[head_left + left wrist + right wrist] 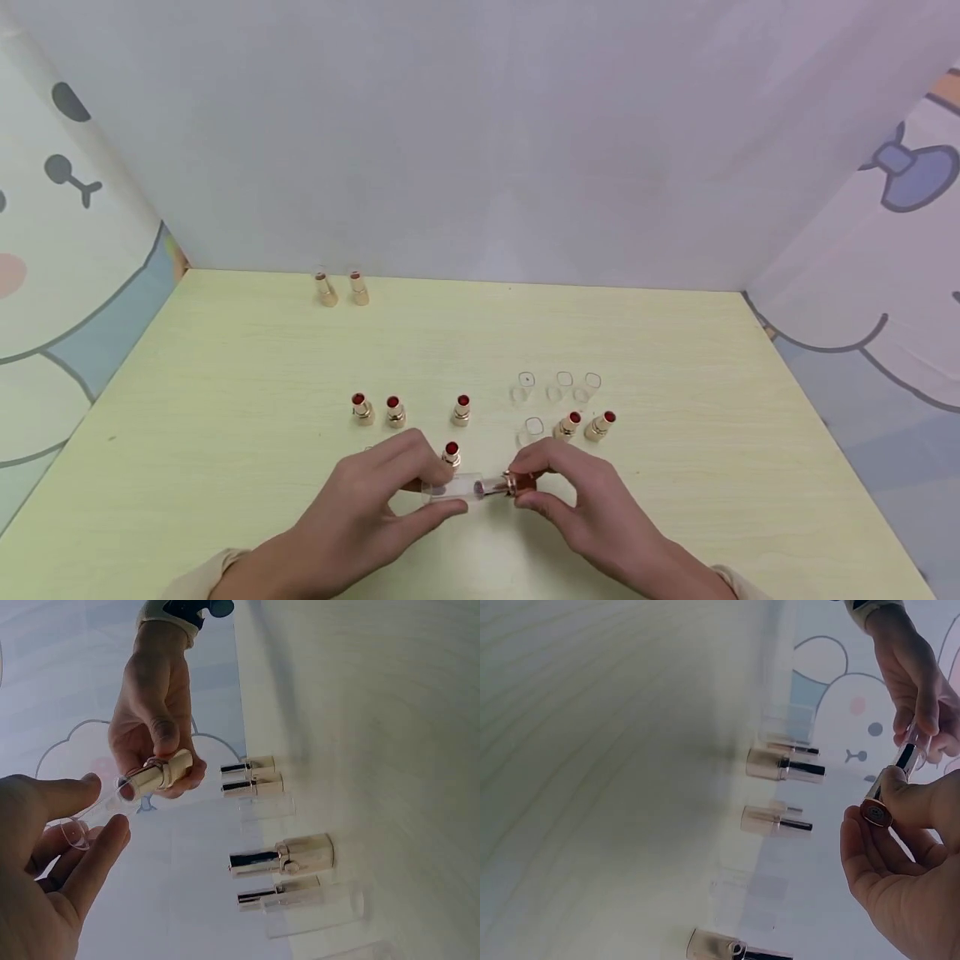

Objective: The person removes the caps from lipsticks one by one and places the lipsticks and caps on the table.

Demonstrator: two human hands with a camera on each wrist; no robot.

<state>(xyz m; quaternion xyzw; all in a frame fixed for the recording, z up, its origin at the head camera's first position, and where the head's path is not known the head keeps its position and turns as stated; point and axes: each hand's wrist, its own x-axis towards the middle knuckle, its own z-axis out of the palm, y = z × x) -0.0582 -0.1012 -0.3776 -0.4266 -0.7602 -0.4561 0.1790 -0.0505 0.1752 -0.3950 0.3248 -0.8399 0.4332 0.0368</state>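
Note:
My left hand (371,504) holds a clear plastic cap (459,487) sideways between thumb and fingers. In my right hand (600,504) is a gold lipstick tube (517,483), pinched at its base and pointing left. The tube's upper end meets the open rim of the cap; how far it reaches inside I cannot tell. In the left wrist view the cap (105,810) and the gold tube (161,774) line up at a slant. The right wrist view shows the round bottom of the tube (876,813) between my right thumb and fingers. One uncapped lipstick (451,455) stands just behind my left fingertips.
Uncapped lipsticks with dark red tops stand at left (363,409), centre (461,411) and right (601,427). Several clear caps (559,387) stand upright right of centre. Two lipsticks under clear caps (359,289) are near the table's back edge, by the curtain (465,150).

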